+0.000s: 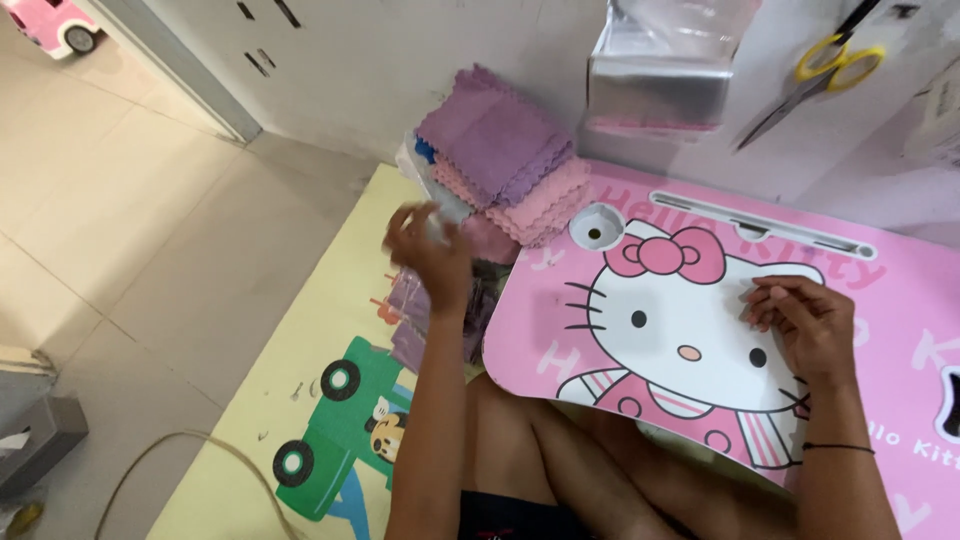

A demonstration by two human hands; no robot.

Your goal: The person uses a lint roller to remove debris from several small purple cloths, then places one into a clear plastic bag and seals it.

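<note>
Blurring left hand (428,250), grip unclear, right hand (803,325) curled on pink table (900,300).

One pink lap table (900,290), one pair of scissors (822,72), two hands, one stack of cloths (510,165).

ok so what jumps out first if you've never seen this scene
The pink lap table with its big cartoon cat, lower right, where the right hand rests. Next, the stack of purple and pink cloths at the table's far left corner, with the left hand raised, blurred, just in front of it.
</note>
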